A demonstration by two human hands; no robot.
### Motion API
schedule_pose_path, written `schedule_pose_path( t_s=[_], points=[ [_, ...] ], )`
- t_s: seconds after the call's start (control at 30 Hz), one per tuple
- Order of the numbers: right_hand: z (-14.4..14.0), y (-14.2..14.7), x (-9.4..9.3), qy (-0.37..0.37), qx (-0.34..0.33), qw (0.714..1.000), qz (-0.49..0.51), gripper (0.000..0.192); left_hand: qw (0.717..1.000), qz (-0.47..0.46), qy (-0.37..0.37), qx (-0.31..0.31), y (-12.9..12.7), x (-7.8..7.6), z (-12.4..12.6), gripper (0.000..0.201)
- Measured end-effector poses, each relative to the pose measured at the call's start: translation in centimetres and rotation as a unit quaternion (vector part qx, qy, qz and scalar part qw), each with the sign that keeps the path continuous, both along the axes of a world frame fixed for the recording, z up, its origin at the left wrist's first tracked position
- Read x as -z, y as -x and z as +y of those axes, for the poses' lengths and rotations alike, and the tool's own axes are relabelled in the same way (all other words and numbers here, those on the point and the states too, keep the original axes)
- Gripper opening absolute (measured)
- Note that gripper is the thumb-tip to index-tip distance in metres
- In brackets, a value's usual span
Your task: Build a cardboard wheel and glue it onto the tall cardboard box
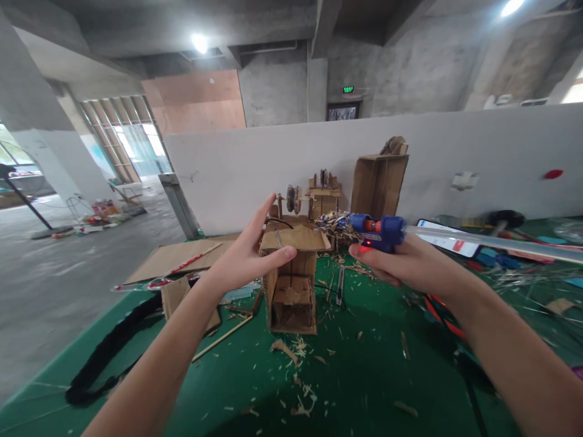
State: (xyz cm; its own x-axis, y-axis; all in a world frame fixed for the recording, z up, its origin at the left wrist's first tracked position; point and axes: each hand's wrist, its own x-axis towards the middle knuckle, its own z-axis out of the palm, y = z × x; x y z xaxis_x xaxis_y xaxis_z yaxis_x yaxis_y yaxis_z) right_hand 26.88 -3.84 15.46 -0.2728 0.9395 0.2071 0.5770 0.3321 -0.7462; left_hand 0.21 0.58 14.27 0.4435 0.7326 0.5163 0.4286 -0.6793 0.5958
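Forearms, bare — nearest, over a green surface. Cardboard box, upright, central; left grip spread over its top, thumb touching the edge. Glue gun, blue, right of box — right grip wrapped around it; long axis roughly crosswise, front end leftward. Left grip nearer box. Sign, green; phone; gun label: all illegible.

Right fingers hold a blue glue gun.
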Motion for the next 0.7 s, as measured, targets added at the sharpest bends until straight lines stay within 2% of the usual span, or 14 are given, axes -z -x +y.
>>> schedule_pose_path(
  t_s=[0.27, 0.43, 0.7],
  points=[
    [-0.21, -0.28, -0.30, 0.018, 0.000, 1.000, 0.004, 0.032, 1.000, 0.000, 0.012, 0.006, -0.02, -0.21, -0.43, 0.086],
    [-0.23, -0.40, -0.30, 0.011, -0.010, 1.000, 0.019, 0.039, 1.000, 0.003, 0.010, 0.006, -0.10, -0.37, -0.62, 0.087],
    [-0.26, -0.30, -0.22, -0.013, 0.027, 0.999, 0.030, 0.038, 1.000, 0.015, 0.014, 0.001, -0.11, -0.32, -0.60, 0.091]
  ],
)
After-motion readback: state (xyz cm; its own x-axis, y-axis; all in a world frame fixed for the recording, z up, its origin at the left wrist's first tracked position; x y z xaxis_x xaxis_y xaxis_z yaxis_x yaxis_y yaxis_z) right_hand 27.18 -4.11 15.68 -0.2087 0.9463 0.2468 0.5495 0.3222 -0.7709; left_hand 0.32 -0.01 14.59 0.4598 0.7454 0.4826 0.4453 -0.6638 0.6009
